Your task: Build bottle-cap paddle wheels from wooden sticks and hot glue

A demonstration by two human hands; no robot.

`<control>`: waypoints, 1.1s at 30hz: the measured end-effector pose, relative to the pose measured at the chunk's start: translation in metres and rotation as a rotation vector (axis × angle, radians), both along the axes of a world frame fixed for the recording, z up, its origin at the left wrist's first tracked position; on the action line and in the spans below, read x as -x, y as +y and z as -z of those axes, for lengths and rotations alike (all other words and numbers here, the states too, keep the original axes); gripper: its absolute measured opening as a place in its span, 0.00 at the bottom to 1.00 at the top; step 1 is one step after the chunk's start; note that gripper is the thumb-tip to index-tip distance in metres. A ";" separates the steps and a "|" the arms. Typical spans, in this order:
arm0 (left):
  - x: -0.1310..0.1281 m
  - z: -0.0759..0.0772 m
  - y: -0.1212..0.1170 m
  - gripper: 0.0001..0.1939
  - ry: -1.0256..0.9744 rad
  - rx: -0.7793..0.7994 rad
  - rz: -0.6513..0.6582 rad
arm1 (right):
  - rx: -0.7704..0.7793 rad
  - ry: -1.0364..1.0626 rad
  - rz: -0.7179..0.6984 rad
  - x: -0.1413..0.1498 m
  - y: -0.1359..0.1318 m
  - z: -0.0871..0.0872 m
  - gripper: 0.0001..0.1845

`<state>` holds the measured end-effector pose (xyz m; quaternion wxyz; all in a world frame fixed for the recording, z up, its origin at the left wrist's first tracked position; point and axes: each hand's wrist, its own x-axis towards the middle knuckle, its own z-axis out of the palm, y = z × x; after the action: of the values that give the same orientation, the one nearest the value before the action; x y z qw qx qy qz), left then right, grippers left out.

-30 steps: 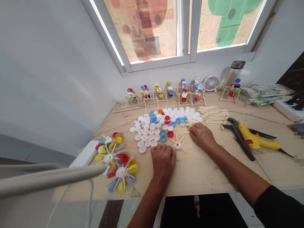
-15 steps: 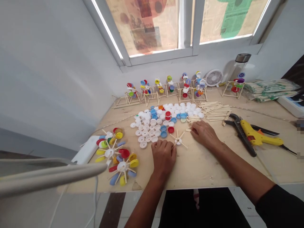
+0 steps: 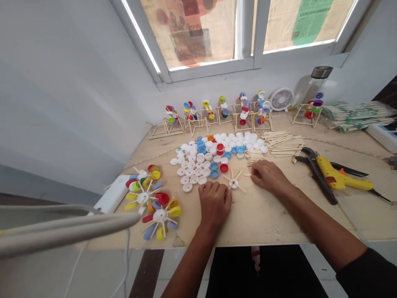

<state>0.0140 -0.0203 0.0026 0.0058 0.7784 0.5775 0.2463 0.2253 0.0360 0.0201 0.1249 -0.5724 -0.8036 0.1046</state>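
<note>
A white bottle cap with short wooden sticks [image 3: 233,183] fanning out from it lies flat on the table. The curled fingers of my left hand [image 3: 215,203] are closed at its lower left stick. To the right, my right hand [image 3: 267,175] pinches a short wooden stick [image 3: 247,174] just above the wood, its tip towards the cap. Behind that hand is a small pile of short sticks [image 3: 253,157]. Loose white caps [image 3: 197,171], with some blue and red ones [image 3: 223,168], spread out behind my left hand.
Stick wheels with coloured caps [image 3: 160,215] lie at the left. Pliers [image 3: 319,178] and a yellow glue gun [image 3: 336,176] lie at the right. Along the wall stand stick frames with coloured caps [image 3: 243,111], a small fan [image 3: 281,99] and a bottle [image 3: 319,80]. A blurred pale bar [image 3: 71,231] crosses the lower left.
The view has shifted slightly. My right hand and its short stick have moved a little away from the cap; my left hand stays at the cap's stick.
</note>
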 end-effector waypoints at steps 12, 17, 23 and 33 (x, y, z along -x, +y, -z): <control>0.000 0.000 0.000 0.07 -0.023 0.015 0.005 | 0.053 0.133 0.072 -0.009 0.005 0.003 0.04; 0.000 -0.001 0.000 0.07 -0.019 0.009 0.007 | 0.034 0.260 0.046 -0.012 0.007 0.003 0.06; 0.000 -0.002 0.000 0.07 -0.023 0.025 0.013 | 0.043 0.421 -0.142 -0.007 0.002 -0.003 0.07; 0.000 -0.002 0.000 0.06 -0.027 0.029 0.027 | 0.046 0.330 -0.264 0.006 -0.005 -0.003 0.07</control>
<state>0.0136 -0.0205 0.0041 0.0279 0.7826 0.5702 0.2482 0.2195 0.0314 0.0231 0.2270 -0.4401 -0.8376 0.2307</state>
